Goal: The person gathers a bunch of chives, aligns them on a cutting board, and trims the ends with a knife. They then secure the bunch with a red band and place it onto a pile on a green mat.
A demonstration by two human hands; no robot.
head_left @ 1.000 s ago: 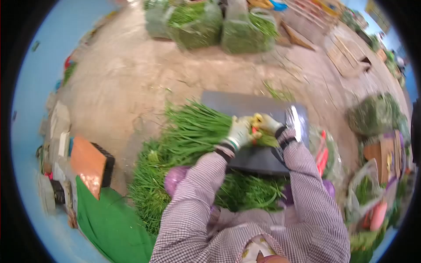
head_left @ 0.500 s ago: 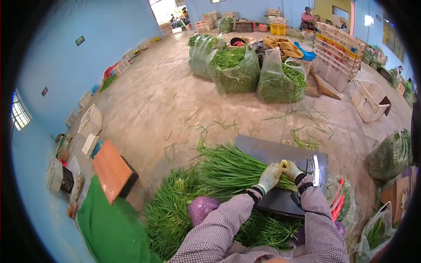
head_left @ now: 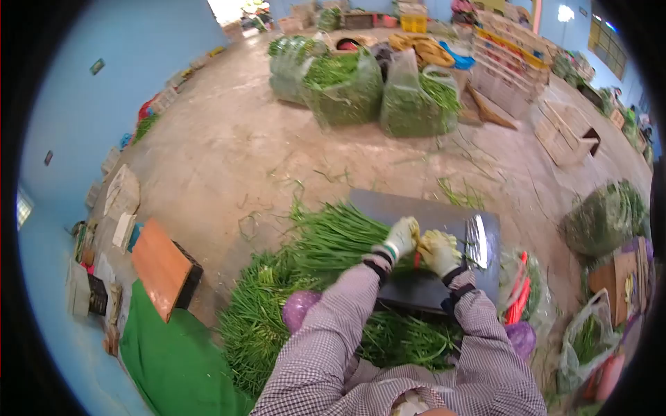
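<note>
A bunch of long green stalks (head_left: pixel 336 234) lies across the left part of a dark board (head_left: pixel 444 213). My left hand (head_left: pixel 402 236), in a pale glove, is closed at the bunch, its fingertips near a small red band (head_left: pixel 417 259). Close beside it on the right, my right hand (head_left: pixel 438 253) is wrapped round the pale stalk ends, which show past its fingers. A shiny metal piece (head_left: pixel 476 241) lies on the board to the right of my right hand.
Loose greens (head_left: pixel 260 326) are heaped left of the board. Red strips (head_left: pixel 519 291) lie to its right. Filled plastic bags (head_left: pixel 343 93) stand ahead, near stacked crates (head_left: pixel 510 69). An orange board (head_left: pixel 161 267) and green cloth (head_left: pixel 173 353) are at the left.
The view has tilted down and shifted right. My right hand has turned from a pinch beside my left hand to a grip round the stalk ends, and a red band now shows between the hands.
</note>
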